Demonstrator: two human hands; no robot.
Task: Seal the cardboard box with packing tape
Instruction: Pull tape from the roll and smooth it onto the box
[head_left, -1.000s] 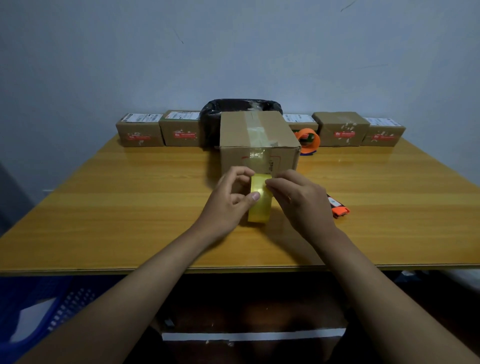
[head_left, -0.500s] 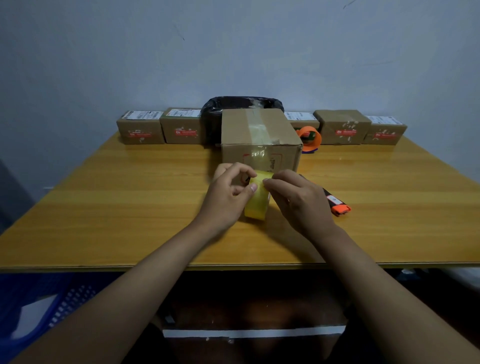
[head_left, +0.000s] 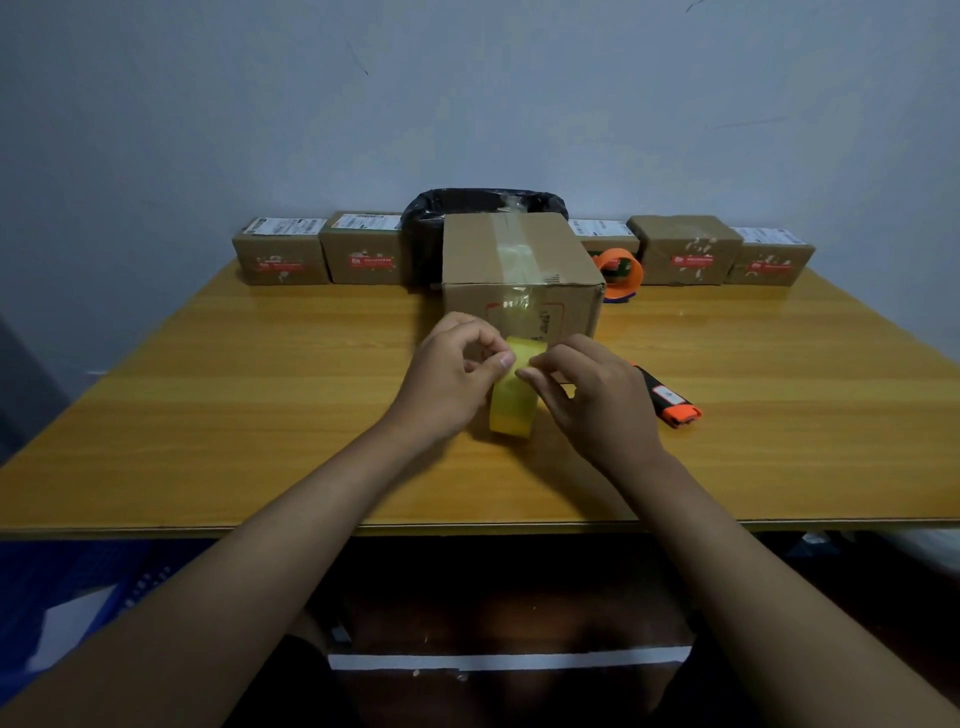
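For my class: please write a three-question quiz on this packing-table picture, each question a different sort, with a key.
1. True or false: the tape roll stands on edge on the table.
2. Which lies right of the right hand? A) knife B) scissors C) pen
3. Fill in: the big box already has a strip of ____ along its top.

Key: 1 true, with the left hand also on the roll; 2 A; 3 tape.
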